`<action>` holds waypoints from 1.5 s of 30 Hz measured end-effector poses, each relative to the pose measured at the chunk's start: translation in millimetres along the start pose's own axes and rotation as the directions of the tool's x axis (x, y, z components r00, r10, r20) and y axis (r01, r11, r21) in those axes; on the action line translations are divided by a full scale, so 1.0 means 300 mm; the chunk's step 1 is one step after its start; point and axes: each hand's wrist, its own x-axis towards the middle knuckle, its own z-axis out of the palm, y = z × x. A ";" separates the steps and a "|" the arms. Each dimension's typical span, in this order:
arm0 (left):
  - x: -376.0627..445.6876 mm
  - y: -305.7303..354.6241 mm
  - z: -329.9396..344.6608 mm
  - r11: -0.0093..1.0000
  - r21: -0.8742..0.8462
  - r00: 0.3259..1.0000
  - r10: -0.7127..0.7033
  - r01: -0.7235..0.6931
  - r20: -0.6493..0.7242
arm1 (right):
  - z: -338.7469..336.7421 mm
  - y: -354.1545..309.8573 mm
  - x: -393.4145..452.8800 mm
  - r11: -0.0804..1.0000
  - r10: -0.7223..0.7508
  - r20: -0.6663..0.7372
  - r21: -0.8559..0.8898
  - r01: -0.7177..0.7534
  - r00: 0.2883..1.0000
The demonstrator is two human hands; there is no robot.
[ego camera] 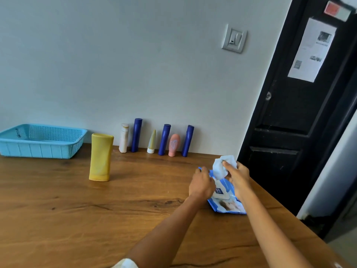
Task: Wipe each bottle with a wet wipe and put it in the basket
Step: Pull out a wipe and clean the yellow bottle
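Wooden table (58,209), brown w/ dark grain streaks, runs up to a pale grey wall (116,55). Black door (289,122) at the right, w/ a printed sheet (312,50) taped on it and a red-and-white sticker (337,10) near the top. Grey light switch (234,38) on the wall left of the door.

Blue mesh basket (41,141) sits at the table's far left, by the wall; nothing visible inside from this angle. Yellow bottle (100,157) stands alone just right of the basket, nearer the camera than the others.

Row along the wall, L to R: white bottle (123,137), tall dark-blue bottle (136,135), small cream tube (151,142) standing on its white cap, 2nd dark-blue bottle (164,139), pink bottle (173,145) w/ a heart mark, 3rd dark-blue bottle (187,140). All upright or leaning slightly on the wall.

Wet-wipe pack (227,204), blue and white, lies flat near the table's right edge. Left hand (201,183) rests on the pack, fingers curled down over it; cannot tell if it's gripping or just pressing. Right hand (236,176) is raised just above the pack, fingers pinching a crumpled white wipe (222,167), its lower end reaching down to the pack.
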 end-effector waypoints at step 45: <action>-0.258 -0.519 -0.747 0.945 -0.303 0.894 -0.237 0.121 -0.381 | 0.888 -0.078 -0.538 0.813 0.162 0.365 0.478 -0.334 0.917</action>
